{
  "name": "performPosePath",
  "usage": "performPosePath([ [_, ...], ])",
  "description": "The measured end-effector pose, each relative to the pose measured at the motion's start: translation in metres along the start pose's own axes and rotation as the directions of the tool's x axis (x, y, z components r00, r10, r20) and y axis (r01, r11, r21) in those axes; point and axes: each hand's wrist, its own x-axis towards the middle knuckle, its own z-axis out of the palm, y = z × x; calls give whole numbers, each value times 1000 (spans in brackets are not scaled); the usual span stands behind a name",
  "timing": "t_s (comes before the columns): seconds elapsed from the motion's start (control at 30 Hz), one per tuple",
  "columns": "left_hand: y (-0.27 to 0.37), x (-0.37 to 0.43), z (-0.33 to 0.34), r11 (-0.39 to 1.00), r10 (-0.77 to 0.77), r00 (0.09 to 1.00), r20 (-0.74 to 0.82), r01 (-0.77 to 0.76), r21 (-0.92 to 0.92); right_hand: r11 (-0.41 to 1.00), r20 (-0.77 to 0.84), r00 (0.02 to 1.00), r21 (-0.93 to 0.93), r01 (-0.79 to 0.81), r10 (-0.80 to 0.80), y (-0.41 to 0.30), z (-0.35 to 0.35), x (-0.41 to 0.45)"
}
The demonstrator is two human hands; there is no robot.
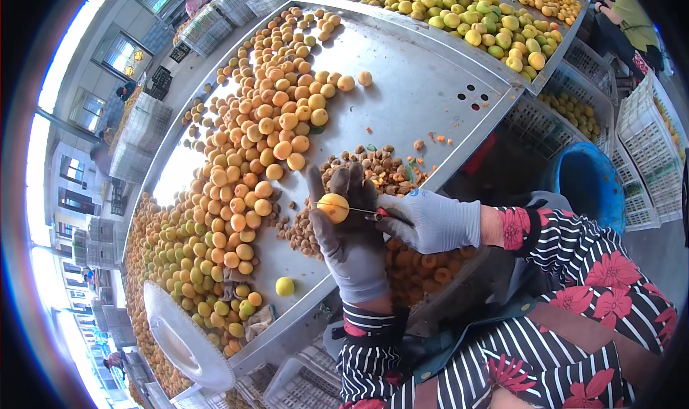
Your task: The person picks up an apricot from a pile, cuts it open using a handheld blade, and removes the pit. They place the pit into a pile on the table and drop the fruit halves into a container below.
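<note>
My left hand (347, 231), in a grey glove with dark palm and fingers, holds a yellow-orange apricot (333, 208) between thumb and fingers. Gloved the same way, my right hand (422, 220) grips a small red-handled knife (378, 215); its thin blade lies across the apricot. Whether it has cut in, I cannot tell. Behind my hands, brown apricot stones (374, 166) are heaped on a steel table (398, 96). Many whole apricots (280, 118) spread over the table's left side. Pitted apricot pieces (430, 269) lie below my wrists, partly hidden by my right forearm.
A white lattice basket or hat-like object (183, 336) stands at the table's lower left. A blue plastic barrel (589, 183) and white crates (654, 145) are at the right. Greenish apricots (484, 21) fill the adjoining table. A person in green (635, 21) sits at the upper right.
</note>
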Motion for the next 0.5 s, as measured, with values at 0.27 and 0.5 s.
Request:
performPosePath([
  [0.27,23,5,-6,955,29,998,63,-47,294,971,9,1000,-238,5,-3,11,2,1],
  [0.5,25,4,-4,799,191,975,117,-223,558,960,-18,1000,-281,-10,5,7,6,0],
])
